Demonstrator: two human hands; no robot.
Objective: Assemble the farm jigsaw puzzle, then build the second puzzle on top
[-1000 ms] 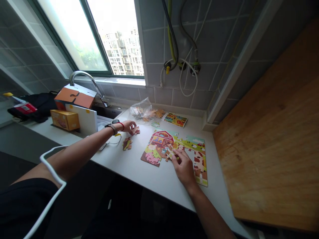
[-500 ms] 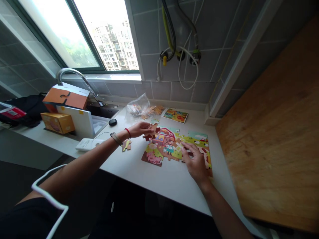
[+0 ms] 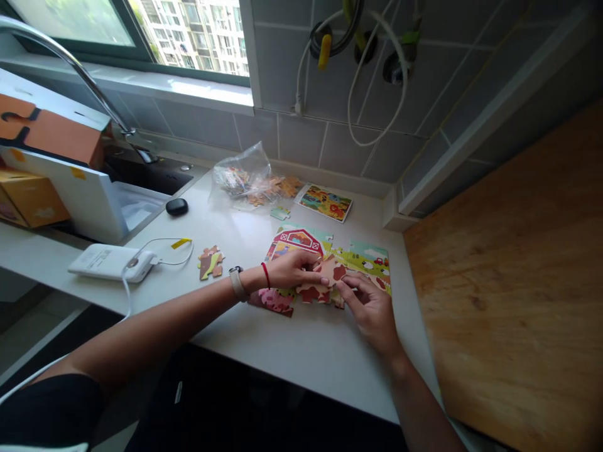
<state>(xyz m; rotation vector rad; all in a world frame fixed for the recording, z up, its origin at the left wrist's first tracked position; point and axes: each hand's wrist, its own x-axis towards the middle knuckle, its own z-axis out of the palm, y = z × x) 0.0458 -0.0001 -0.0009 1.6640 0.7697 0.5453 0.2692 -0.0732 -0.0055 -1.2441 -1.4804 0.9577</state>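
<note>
1. Head view: your left hand has its grip closed on cow-spotted puzzle pieces, with the thumb across their face. You hold them over the half-built farm puzzle, toward the right end of the counter and back from its front edge.

2. Head view: your right hand has a narrow grip, thumb and finger close together at the right end of the spotted pieces. I cannot tell whether it pinches them or only touches.

3. Head view, handling: the pieces look like stiff, thin board, so expect them to be light, only mildly slippery, and weakest at the tabs. Take them by the outer edges, thumb on the face and fingers beneath, without bending the knobs.

4. Head view, nearby: a loose piece lies left of your left wrist. Farther back, toward the counter's rear edge, are a green piece, a clear bag and a picture card.

5. Head view, writing: the white power bank, near the front edge on your left, carries small print too blurred for you to read. You can make out no brand or lettering on the card or the spotted pieces.
</note>
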